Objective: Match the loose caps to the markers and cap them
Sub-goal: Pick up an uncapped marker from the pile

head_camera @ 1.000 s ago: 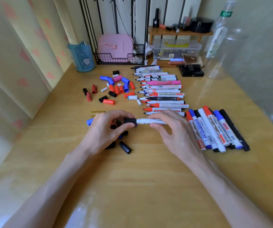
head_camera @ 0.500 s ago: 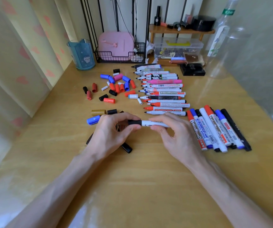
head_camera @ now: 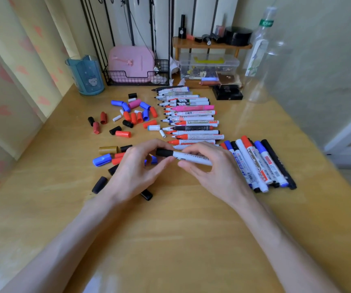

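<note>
My right hand point(head_camera: 216, 174) grips the barrel of a white marker point(head_camera: 193, 159) just above the table. A black cap point(head_camera: 164, 152) sits on the marker's left end, and my left hand point(head_camera: 136, 168) pinches that cap between thumb and forefinger. Beyond my hands lies a row of uncapped markers point(head_camera: 193, 123) with tips pointing left. A bunch of capped markers point(head_camera: 259, 163) lies to the right of my right hand. Loose red, blue, black, white and pink caps point(head_camera: 134, 115) are scattered left of the row. More caps point(head_camera: 104, 159) lie around and under my left hand.
Two black caps point(head_camera: 99, 184) point(head_camera: 147, 195) lie near my left wrist. At the back stand a blue cup point(head_camera: 87, 77), a wire basket point(head_camera: 136, 80) holding a pink box, a clear box point(head_camera: 209, 64) under a small wooden shelf, a black box point(head_camera: 227, 93) and a plastic bottle point(head_camera: 259, 53).
The black cap has slid further onto the marker's end. Both hands moved slightly away from me with it, uncovering more caps beside my left hand.
</note>
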{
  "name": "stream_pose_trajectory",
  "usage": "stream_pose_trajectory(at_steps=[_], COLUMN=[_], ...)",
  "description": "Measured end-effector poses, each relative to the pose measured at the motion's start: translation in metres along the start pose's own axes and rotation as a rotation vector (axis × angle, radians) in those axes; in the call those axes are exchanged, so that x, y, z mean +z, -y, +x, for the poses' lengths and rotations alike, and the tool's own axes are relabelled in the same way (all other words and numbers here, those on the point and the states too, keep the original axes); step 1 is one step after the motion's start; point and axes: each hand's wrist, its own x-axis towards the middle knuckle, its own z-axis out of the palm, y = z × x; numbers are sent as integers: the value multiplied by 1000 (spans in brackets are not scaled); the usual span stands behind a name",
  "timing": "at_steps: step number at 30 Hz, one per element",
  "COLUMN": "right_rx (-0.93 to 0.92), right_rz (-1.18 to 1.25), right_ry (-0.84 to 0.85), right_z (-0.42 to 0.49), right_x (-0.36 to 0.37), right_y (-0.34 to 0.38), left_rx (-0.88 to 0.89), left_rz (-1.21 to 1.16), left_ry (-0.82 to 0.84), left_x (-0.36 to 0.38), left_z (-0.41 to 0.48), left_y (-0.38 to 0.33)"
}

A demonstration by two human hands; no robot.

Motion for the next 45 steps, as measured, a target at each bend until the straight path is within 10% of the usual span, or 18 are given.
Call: stream_pose_trajectory(at_steps=[17,45], right_rx=[602,205], right_rz=[-561,-596], right_ry=[-120,-163], right_z=[-2,1], right_x=[-69,-30], right_y=[-27,-40], left_rx=[149,106], left_rz=[116,159], left_ry=[116,24], left_x=[55,15], left_z=[31,22], left_y=[-21,6])
